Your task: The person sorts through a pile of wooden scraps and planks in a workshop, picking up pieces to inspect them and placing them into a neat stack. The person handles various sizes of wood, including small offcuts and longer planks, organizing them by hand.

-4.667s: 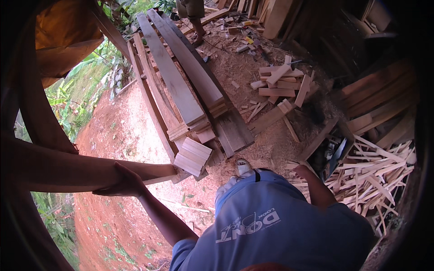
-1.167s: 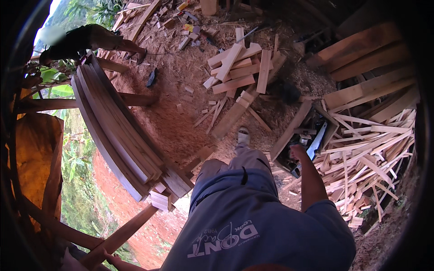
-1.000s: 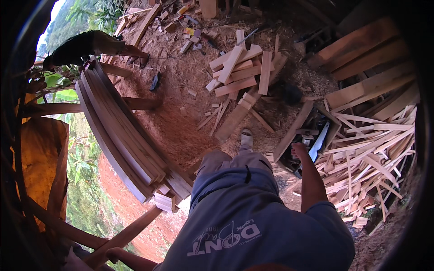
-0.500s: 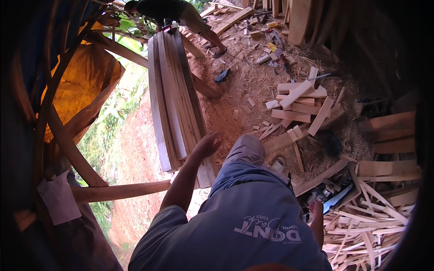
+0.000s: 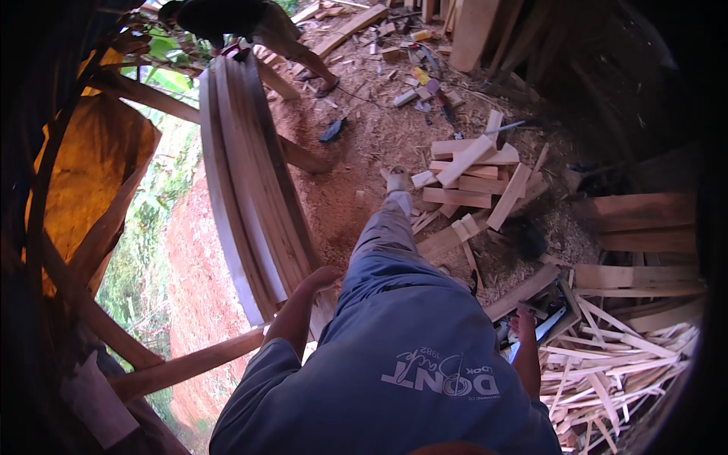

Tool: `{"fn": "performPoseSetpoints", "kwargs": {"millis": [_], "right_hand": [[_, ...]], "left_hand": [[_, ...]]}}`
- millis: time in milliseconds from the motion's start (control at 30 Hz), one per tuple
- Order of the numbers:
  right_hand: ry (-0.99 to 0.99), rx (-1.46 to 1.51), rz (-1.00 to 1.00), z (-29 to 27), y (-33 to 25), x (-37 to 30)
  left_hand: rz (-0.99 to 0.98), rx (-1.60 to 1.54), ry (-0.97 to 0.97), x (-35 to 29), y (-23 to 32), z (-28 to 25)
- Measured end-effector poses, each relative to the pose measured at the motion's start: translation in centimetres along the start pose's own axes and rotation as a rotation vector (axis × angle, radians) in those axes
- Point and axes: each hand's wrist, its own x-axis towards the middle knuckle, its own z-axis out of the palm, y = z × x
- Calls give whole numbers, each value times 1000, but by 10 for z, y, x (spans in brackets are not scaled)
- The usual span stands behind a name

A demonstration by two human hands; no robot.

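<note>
My left hand (image 5: 326,277) hangs beside the near end of a stack of long boards (image 5: 246,167), its fingers loosely stretched and nothing seen in them. Whether it touches the boards I cannot tell. On the right, my right hand (image 5: 523,326) hangs at my side with its fingers loosely apart and no object visible in it. Below and behind it lies a tool with a pale blue, blade-like part (image 5: 547,324), partly hidden by the hand. One of my feet (image 5: 397,180) is set forward on the sawdust-covered ground.
Short wood blocks (image 5: 474,171) are heaped ahead to the right. Thin offcuts (image 5: 607,371) pile up at the lower right. A bent-over person (image 5: 258,30) stands at the boards' far end. A wooden rail (image 5: 189,368) and an orange tarp (image 5: 91,174) are on the left.
I have stepped forward, and one foot now shows out ahead. The boards have shifted left in view. My left hand is lower, and more of my right hand shows.
</note>
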Motion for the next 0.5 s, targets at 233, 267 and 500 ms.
{"fn": "performPoseSetpoints", "kwargs": {"millis": [233,267,500], "right_hand": [[-37,-157,-31,106,-144,-7],[-45,-178,12,126,-161,-7],[-174,-557,330,243,-319,-58]], "left_hand": [[18,-134,-6,140,-28,-78],[9,-84,-23,163,-39,-95],[-175,-111,-27,289,5,-259]]}}
